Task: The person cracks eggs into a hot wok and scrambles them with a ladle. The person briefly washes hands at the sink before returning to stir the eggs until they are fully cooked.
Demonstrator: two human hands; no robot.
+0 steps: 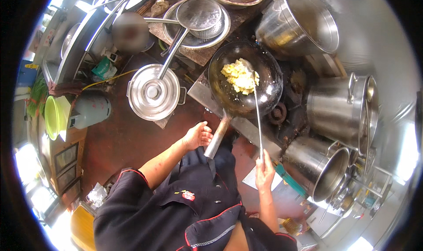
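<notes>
A dark wok (244, 102) sits on the stove, with scrambled egg (240, 76) in yellow pieces in its middle. My right hand (265, 173) grips the handle of a long metal cooking ladle or spatula (258, 119), whose head lies in the wok at the egg and is partly hidden. Just left of the wok's metal handle (218, 138) is my left hand (197, 136), empty, with its fingers loosely curled and apart from the handle.
A lidded steel pot (152, 92) stands at the left. Behind it, a strainer (199, 15) rests over a metal basin (168, 11). Tall steel pots (337, 109) line the right side, near a burner (277, 114). A gas cylinder (92, 108) and a green basin (53, 118) are farther left.
</notes>
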